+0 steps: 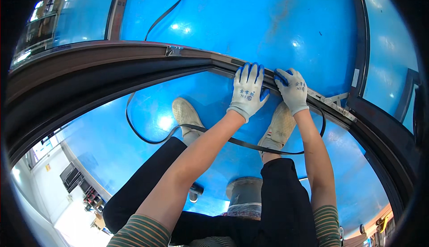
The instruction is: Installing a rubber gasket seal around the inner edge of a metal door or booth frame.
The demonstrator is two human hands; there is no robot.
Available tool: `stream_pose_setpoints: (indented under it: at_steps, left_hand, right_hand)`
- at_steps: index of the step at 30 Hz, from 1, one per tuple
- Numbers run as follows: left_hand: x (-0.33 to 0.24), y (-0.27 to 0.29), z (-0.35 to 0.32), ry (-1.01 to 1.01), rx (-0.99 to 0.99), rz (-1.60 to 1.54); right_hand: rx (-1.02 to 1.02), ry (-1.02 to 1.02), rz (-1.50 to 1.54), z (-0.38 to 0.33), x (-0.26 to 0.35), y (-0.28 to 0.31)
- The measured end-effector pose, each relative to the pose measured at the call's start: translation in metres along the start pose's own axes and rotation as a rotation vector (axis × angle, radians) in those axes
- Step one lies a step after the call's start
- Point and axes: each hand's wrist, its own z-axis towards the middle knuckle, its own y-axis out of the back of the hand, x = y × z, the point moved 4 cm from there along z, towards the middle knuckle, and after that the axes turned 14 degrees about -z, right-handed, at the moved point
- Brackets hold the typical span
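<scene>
A dark window frame (107,52) curves across the view in front of me. Both my hands wear white work gloves with blue palms. My left hand (249,90) rests on the frame's rail, fingers stretched out over its top and thumb apart. Just to its right, my right hand (292,88) has its fingers bent and closed at the groove, apparently on a black rubber strip; the palm side is hidden. A loose length of that rubber strip (241,142) hangs in a loop across my shins and shoes. Metal hinge hardware (333,104) sits on the rail, right of my right hand.
A small metal fitting (174,51) is fixed to the frame at left. An open framed sash (359,59) stands at right. More cable-like strip (172,8) runs over the blue floor (250,14) beyond. Between my legs is a round stool-like base (245,193).
</scene>
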Motion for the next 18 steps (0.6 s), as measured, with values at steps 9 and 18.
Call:
stream_pose_setpoints:
  at_steps: [9,18]
  left_hand:
    - [-0.009,-0.004,0.008,0.031,0.087,0.038]
    - [-0.012,-0.004,0.005,0.027,0.166,0.09]
  right_hand:
    - [-0.076,0.031,-0.01,-0.001,-0.001,-0.004]
    - [-0.04,0.033,0.015,-0.002,0.003,-0.001]
